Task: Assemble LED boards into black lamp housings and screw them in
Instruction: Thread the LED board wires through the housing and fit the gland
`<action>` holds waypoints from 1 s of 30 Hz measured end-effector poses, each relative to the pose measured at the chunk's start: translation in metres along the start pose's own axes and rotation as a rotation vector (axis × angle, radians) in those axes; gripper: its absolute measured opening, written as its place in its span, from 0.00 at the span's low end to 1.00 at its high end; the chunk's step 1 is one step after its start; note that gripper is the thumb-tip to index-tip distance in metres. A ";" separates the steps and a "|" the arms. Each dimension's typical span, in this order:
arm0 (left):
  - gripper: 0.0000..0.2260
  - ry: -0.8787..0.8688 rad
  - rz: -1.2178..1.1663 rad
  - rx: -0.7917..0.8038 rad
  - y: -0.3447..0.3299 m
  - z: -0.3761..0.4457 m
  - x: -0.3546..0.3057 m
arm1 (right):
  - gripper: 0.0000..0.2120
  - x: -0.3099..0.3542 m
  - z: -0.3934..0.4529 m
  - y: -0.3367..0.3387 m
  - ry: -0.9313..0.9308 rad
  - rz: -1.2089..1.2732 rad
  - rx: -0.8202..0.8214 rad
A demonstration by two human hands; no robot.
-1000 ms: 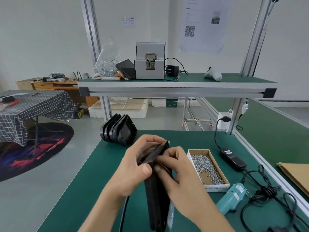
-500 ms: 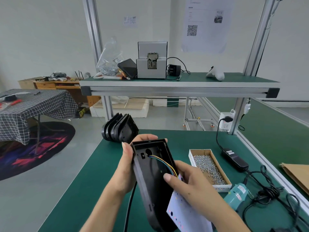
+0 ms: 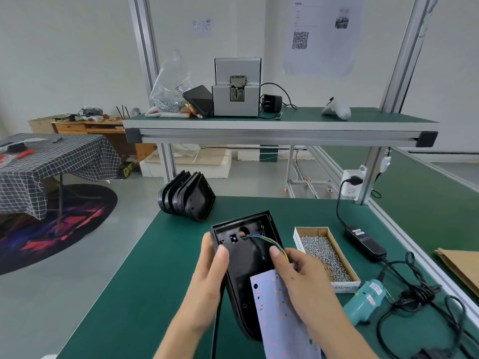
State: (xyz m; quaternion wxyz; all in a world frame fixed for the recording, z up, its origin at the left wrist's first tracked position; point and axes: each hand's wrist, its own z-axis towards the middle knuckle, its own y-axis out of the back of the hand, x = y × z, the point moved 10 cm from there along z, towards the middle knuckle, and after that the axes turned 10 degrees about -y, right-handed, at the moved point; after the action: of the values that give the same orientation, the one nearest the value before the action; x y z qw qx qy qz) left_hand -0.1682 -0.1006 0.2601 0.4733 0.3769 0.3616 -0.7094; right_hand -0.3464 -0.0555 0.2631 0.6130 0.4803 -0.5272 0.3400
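Green matting covered the bench (image 3: 145,275) under both hands. Left hand (image 3: 207,278) gripped the open black housing (image 3: 246,257); right hand (image 3: 303,278) pinched the LED board (image 3: 274,312), half laid in, wires trailing. Not seated, no screws driven. Right of it lay the screw box (image 3: 324,252) and driver (image 3: 365,301); beyond, more housings (image 3: 186,198) waited

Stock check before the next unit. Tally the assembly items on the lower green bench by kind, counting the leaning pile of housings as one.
Housing in hand: 1
Pile of housings: 1
LED board: 1
Screw box: 1
Electric screwdriver: 1
Power adapter: 1
Total: 6
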 end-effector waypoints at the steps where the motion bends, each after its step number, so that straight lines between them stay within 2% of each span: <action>1: 0.09 -0.006 0.081 -0.033 0.003 -0.001 -0.001 | 0.23 -0.001 0.000 0.000 -0.006 -0.014 -0.015; 2: 0.09 0.015 0.153 -0.104 0.008 -0.002 -0.001 | 0.23 -0.003 -0.001 -0.001 -0.009 -0.032 -0.023; 4: 0.17 0.076 0.161 -0.187 0.017 -0.002 0.009 | 0.24 -0.008 -0.002 -0.005 -0.022 -0.076 0.001; 6: 0.26 0.133 0.115 -0.223 0.021 0.002 0.014 | 0.18 -0.012 -0.003 -0.008 -0.022 -0.116 0.046; 7: 0.27 0.165 0.104 -0.249 0.024 0.002 0.017 | 0.10 -0.014 -0.005 -0.011 -0.019 -0.142 0.086; 8: 0.26 0.190 0.096 -0.272 0.028 0.003 0.019 | 0.10 -0.015 -0.009 -0.013 -0.023 -0.178 0.134; 9: 0.23 0.213 0.088 -0.282 0.032 0.005 0.022 | 0.15 -0.014 -0.014 -0.013 -0.008 -0.233 0.169; 11: 0.19 0.246 0.086 -0.264 0.036 0.009 0.025 | 0.16 -0.014 -0.016 -0.003 0.056 -0.371 0.145; 14: 0.23 0.265 0.073 -0.218 0.035 0.014 0.024 | 0.03 -0.010 -0.017 0.010 0.091 -0.416 0.123; 15: 0.25 0.270 0.076 -0.193 0.033 0.015 0.023 | 0.03 -0.010 -0.016 0.011 0.075 -0.389 0.149; 17: 0.27 0.285 0.069 -0.131 0.028 0.016 0.023 | 0.11 -0.012 -0.014 0.012 0.028 -0.364 0.221; 21: 0.27 0.280 0.063 -0.033 0.019 0.013 0.025 | 0.16 0.002 -0.020 0.012 -0.008 -0.288 0.387; 25: 0.26 0.270 0.097 0.080 -0.001 0.003 0.032 | 0.12 0.016 -0.007 0.027 -0.005 0.068 0.226; 30: 0.25 0.268 0.089 0.037 -0.007 0.000 0.035 | 0.09 0.025 0.000 0.035 0.074 0.150 0.055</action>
State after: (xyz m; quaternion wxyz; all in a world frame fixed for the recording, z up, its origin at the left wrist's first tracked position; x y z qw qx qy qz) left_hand -0.1848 -0.1127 0.2302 0.4446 0.4926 0.3913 -0.6376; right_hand -0.3731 -0.0473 0.2950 0.5916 0.4430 -0.5292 0.4169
